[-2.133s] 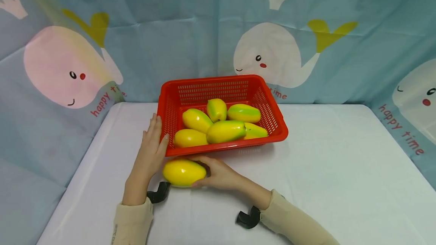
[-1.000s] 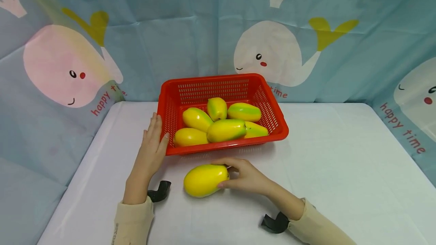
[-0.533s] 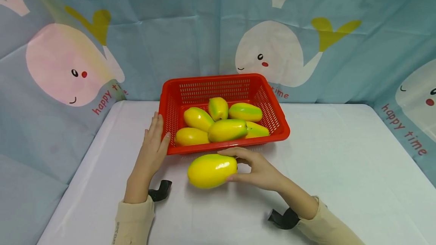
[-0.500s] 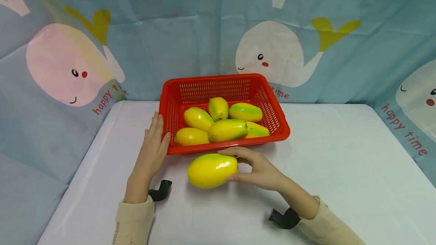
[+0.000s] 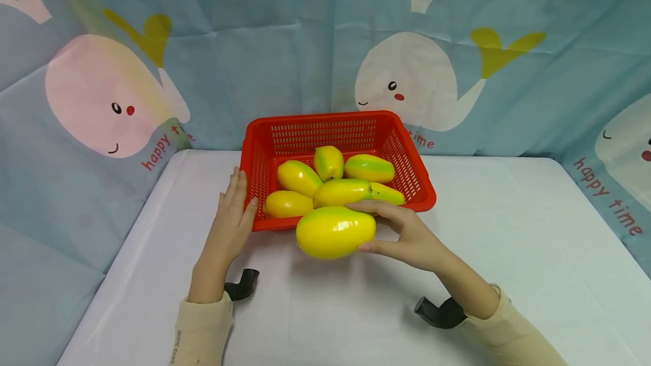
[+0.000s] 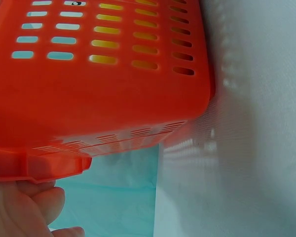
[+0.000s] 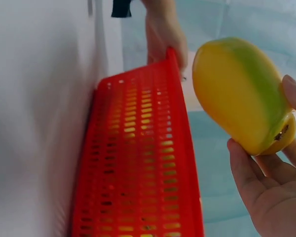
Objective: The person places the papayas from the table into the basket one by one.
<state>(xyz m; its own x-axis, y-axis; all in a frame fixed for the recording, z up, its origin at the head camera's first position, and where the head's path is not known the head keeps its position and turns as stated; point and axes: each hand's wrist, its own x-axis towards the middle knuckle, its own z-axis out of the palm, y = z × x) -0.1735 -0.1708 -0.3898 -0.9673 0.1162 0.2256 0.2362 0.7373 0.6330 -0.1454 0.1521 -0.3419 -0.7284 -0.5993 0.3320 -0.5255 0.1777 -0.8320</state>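
Observation:
My right hand grips a glossy yellow-green papaya by its stem end, in the air just over the near rim of the red plastic basket. In the right wrist view, thumb and fingers pinch the stem end of the papaya, which is off the table and beside the rim. Several similar papayas lie in the basket. My left hand rests against the basket's left side with its fingers straight; the left wrist view shows the fingers under the basket's rim.
A white-covered table carries the basket near its back edge. Behind and beside it hangs a blue curtain with whale prints. Black curved wrist pieces stick out at both sleeves.
My right hand has drawn the papaya rightward along the table, then lifted it up and forward to the basket's near rim. My left hand stays at the basket's left side.

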